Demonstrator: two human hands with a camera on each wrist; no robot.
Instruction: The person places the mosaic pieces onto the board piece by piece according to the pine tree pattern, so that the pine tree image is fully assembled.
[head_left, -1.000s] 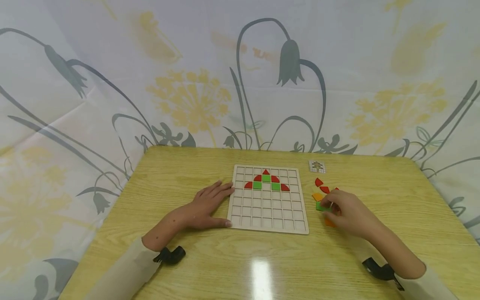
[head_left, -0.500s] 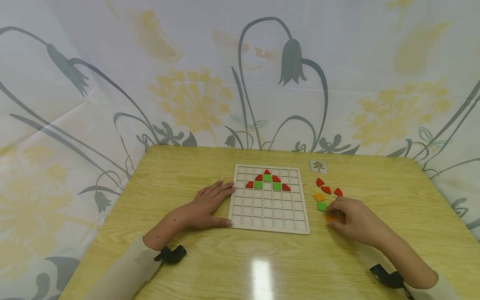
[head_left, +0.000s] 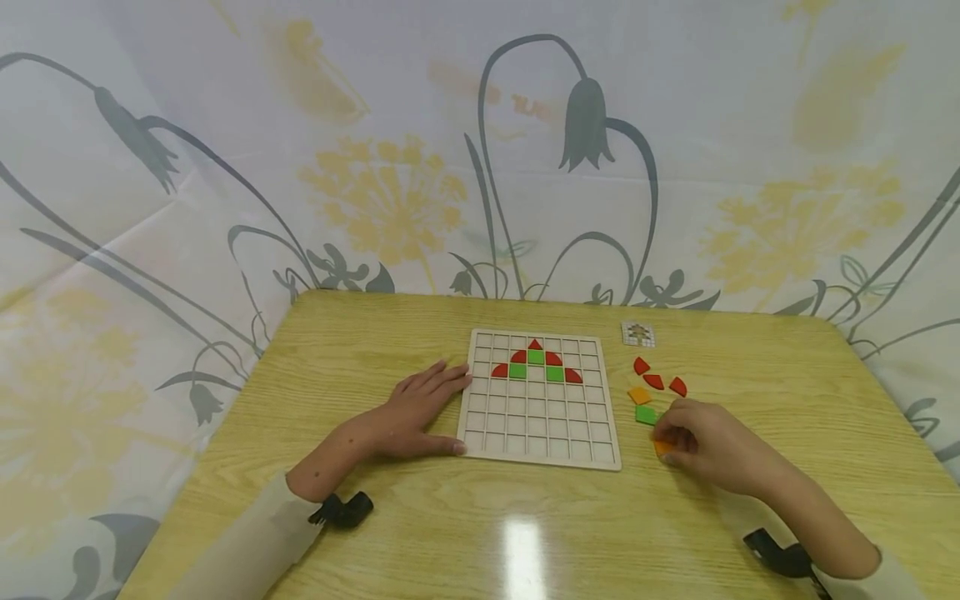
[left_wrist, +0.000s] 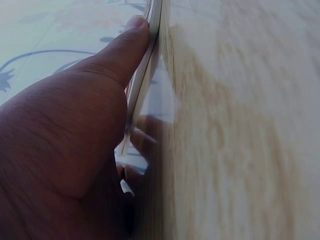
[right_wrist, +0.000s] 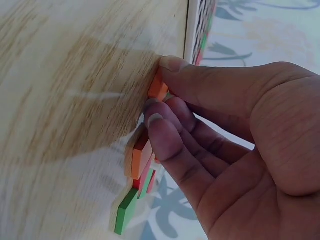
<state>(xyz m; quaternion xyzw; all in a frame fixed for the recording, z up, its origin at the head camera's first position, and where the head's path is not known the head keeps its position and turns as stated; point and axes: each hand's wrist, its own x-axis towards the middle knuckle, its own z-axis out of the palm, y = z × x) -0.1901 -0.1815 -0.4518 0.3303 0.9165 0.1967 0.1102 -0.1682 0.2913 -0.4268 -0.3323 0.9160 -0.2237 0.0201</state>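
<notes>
My left hand (head_left: 416, 417) rests on the table with fingers spread, its fingertips and thumb touching the left edge of a pale wooden grid board (head_left: 498, 446). Near the board's top, a triangle (head_left: 535, 344), red quarter-round tiles (head_left: 573, 376) and green square tiles (head_left: 555, 373) form a stepped peak. To the right of the board, my right hand (head_left: 720, 442) has its fingers bent and pinches an orange tile (right_wrist: 159, 85) low at the tabletop. The fingers partly cover that tile.
Loose tiles lie by the right hand: red quarter-rounds (head_left: 653, 382), an orange square (head_left: 639, 396) and a green one (head_left: 645, 415). Under the palm, the right wrist view shows another orange tile (right_wrist: 141, 160) and a green tile (right_wrist: 126, 212). A small patterned card (head_left: 638, 334) lies behind.
My right hand has drawn back slightly toward the lower right, from over the green tile to the orange tile, uncovering a red quarter-round. The left hand stays in place.
</notes>
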